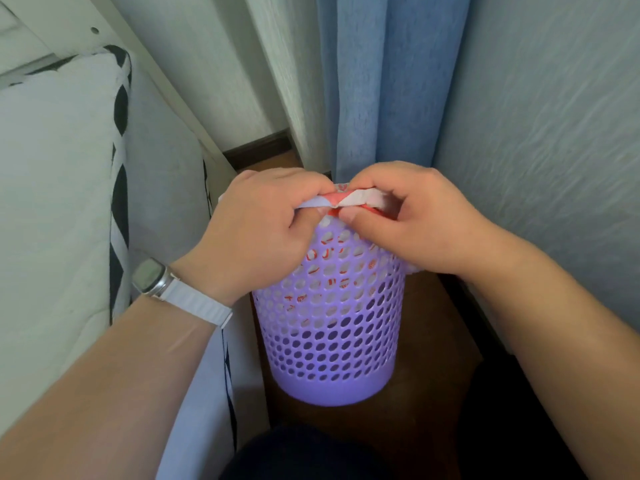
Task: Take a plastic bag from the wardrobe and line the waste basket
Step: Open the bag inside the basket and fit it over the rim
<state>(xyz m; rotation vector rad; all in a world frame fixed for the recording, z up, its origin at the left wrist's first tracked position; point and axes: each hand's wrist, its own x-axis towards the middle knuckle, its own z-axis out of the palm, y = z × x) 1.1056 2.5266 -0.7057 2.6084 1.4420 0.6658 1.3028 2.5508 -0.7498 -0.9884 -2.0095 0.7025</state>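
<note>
Two hands meet over a purple basket [329, 327] standing on a brown floor [433, 386]. At far left lies a white mattress [52, 188] with black trim. The left hand [258, 233], a watch [152, 276] on its wrist, pinches the white-and-red bag [346, 199] at the basket's near rim. The right hand [412, 220] pinches the same edge just beside it. Red print shows through the holes. Blue curtain [388, 81] hangs behind.

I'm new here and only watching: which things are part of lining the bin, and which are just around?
In the job: purple waste basket; plastic bag; left hand; right hand.

Just around: blue curtain; white cushion; wristwatch.
</note>
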